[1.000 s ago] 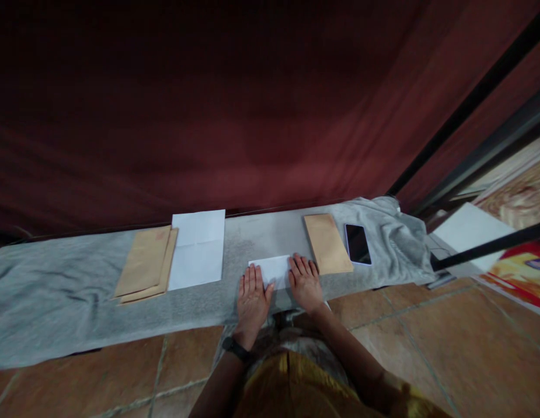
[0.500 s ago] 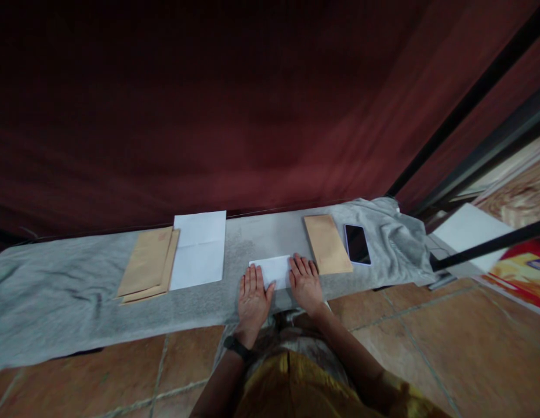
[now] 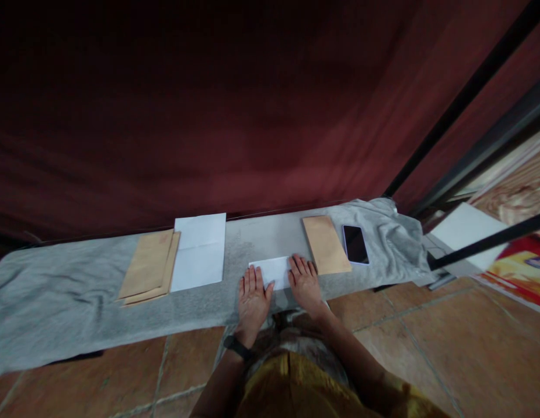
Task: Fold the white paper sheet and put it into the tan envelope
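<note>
A folded white sheet of paper (image 3: 274,271) lies on the grey cloth right in front of me. My left hand (image 3: 253,296) presses flat on its left end, fingers stretched out and thumb pointing inward. On the right end rests my right hand (image 3: 304,284), also flat with its fingers extended. Both palms hide parts of the paper. Just beyond my right hand lies a brown envelope (image 3: 327,244). To the left is a larger white sheet (image 3: 200,249) with a crease across it, beside a small pile of brown envelopes (image 3: 148,261).
A phone (image 3: 355,244) with a dark screen lies right of the single envelope. The grey cloth (image 3: 69,296) covers a long narrow surface, bunched at its right end. Behind it hangs a dark red curtain (image 3: 252,145). Black bars (image 3: 491,241) and a white board (image 3: 470,229) stand at right.
Both hands stay flat on the folded paper, with no visible movement. Only the camera view has shifted very slightly.
</note>
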Action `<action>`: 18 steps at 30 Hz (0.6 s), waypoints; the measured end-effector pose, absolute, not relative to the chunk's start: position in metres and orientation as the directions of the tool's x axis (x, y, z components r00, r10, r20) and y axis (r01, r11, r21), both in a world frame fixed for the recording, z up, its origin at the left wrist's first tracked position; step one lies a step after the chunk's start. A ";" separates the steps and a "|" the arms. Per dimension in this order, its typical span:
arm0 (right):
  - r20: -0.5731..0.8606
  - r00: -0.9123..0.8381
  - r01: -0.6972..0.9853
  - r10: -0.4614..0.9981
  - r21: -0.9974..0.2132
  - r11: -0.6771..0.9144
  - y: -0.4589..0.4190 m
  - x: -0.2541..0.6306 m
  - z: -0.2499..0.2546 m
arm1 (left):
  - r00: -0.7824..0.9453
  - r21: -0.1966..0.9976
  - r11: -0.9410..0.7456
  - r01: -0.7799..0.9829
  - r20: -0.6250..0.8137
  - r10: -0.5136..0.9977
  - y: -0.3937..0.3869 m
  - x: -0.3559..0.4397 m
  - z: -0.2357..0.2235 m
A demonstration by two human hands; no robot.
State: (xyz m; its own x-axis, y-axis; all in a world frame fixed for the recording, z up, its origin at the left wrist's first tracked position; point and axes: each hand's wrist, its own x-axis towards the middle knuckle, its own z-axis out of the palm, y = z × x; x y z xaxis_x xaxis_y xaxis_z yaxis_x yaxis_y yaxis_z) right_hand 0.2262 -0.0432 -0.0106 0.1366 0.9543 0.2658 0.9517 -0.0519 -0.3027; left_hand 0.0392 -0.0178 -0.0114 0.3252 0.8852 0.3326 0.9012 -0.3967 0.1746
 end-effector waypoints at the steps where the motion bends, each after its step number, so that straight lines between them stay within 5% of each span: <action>1: 0.270 0.125 0.950 0.955 -0.310 -0.036 -0.043 0.224 -0.011 | 0.323 0.174 -0.394 0.903 0.333 0.886 -0.017 0.039 -0.011; 9: 0.250 -0.158 0.933 0.955 -0.280 0.227 -0.041 0.196 -0.011 | 0.444 0.241 -0.507 0.828 0.271 0.854 -0.008 0.059 -0.004; 18: 0.206 -0.139 0.966 0.969 -0.186 0.178 -0.037 0.201 -0.011 | 0.496 0.224 -0.534 0.815 0.207 0.844 -0.003 0.074 -0.008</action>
